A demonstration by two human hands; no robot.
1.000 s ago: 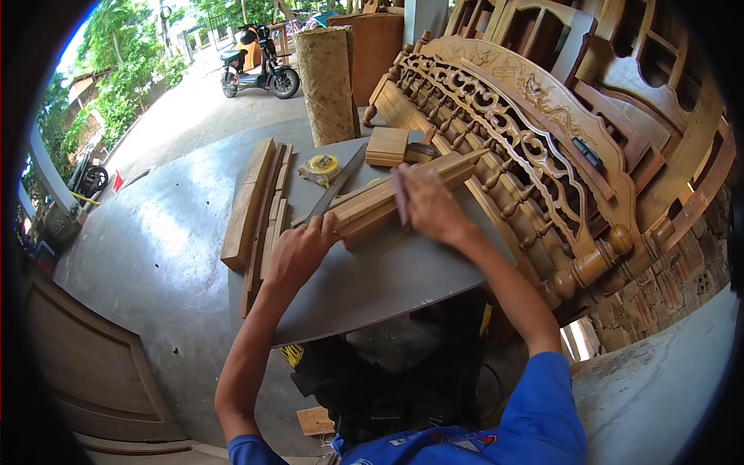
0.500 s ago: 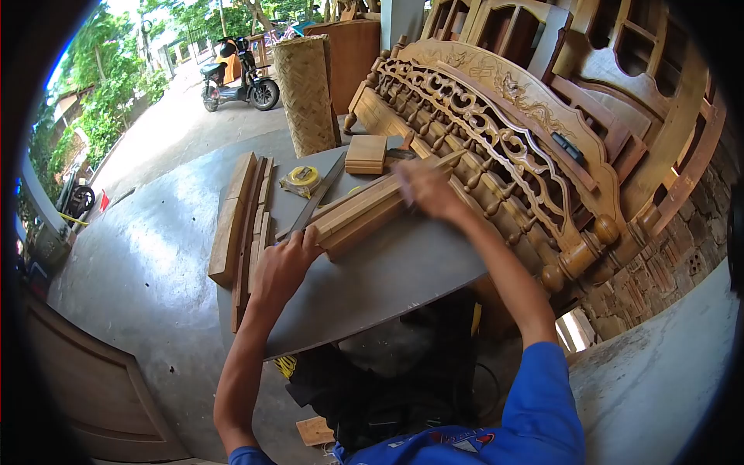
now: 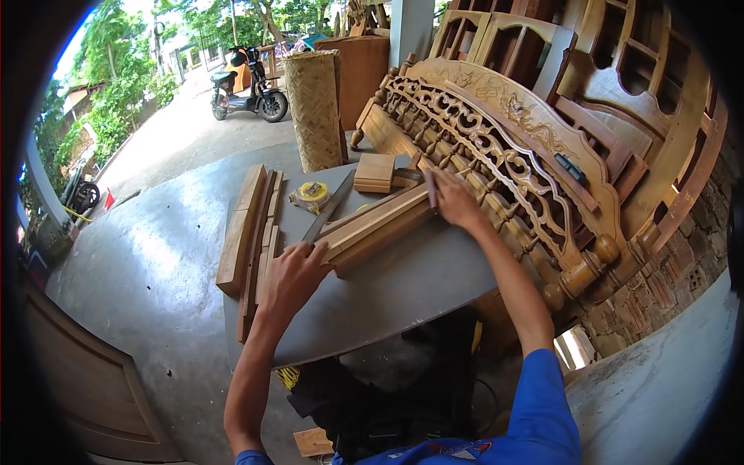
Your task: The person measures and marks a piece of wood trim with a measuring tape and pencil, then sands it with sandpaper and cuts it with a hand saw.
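My left hand (image 3: 294, 271) is closed round the near left end of a bundle of wooden strips (image 3: 380, 231) on the grey table (image 3: 364, 310). At the far right end of the strips, my right hand (image 3: 456, 201) grips a small flat brown block (image 3: 431, 190), held upright against their end. Behind the strips lies a hand saw (image 3: 332, 206), its near end beside my left hand. A square wooden block (image 3: 374, 172) and a yellow tape roll (image 3: 311, 195) rest farther back on the table.
More long wood pieces (image 3: 246, 232) lie at the table's left side. A carved wooden bed frame (image 3: 496, 132) leans at the right. A rolled woven mat (image 3: 314, 108) stands behind the table, and a scooter (image 3: 249, 97) is parked outside.
My right hand, blurred before, now shows clearly at the strips' far end, a little to the right. The whole view has shifted slightly. My left hand keeps its hold.
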